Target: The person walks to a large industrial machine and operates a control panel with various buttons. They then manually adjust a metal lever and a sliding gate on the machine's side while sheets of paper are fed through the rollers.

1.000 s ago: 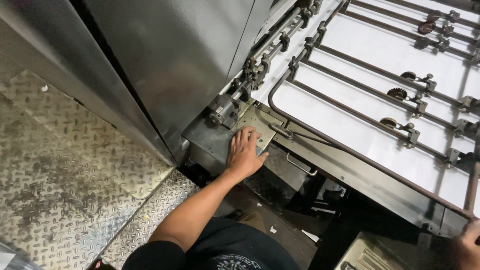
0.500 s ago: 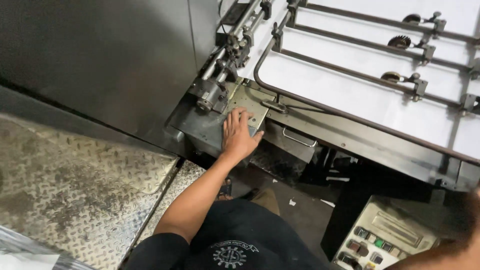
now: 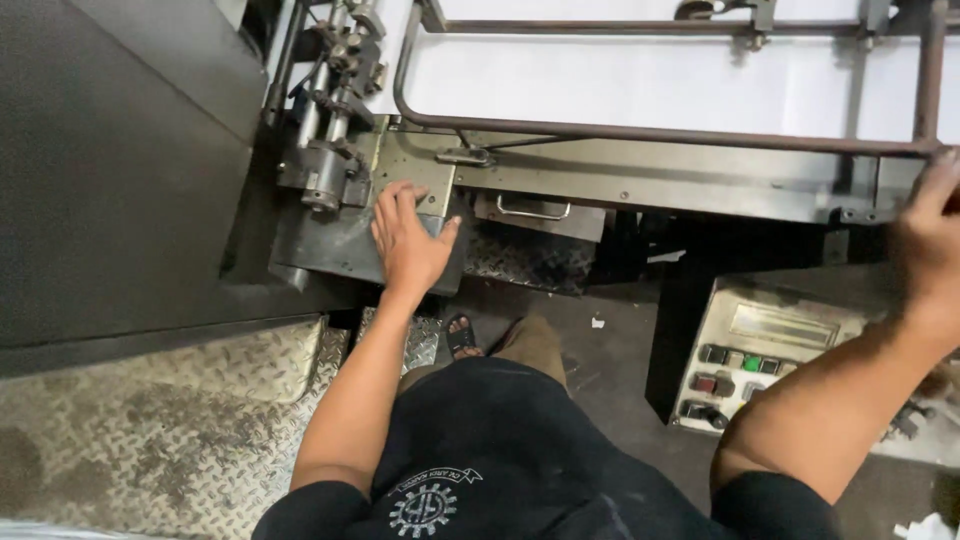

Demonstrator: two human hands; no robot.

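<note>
The left hand [image 3: 408,240] lies flat, fingers spread, on the metal plate [image 3: 330,245] at the machine's left corner; the right hand [image 3: 930,235], open-fingered, rests against the long rail [image 3: 650,133] running crosswise, far right.

Dull, worn metal ledge [image 3: 330,245] under the left hand [image 3: 408,243], matt steel rail [image 3: 640,132] (rust-brown in patches), smooth white paper sheet [image 3: 640,80], rough embossed tread-plate floor [image 3: 150,420], beige panel [image 3: 765,355] with glossy plastic buttons, soft black cloth shirt [image 3: 500,450].
</note>
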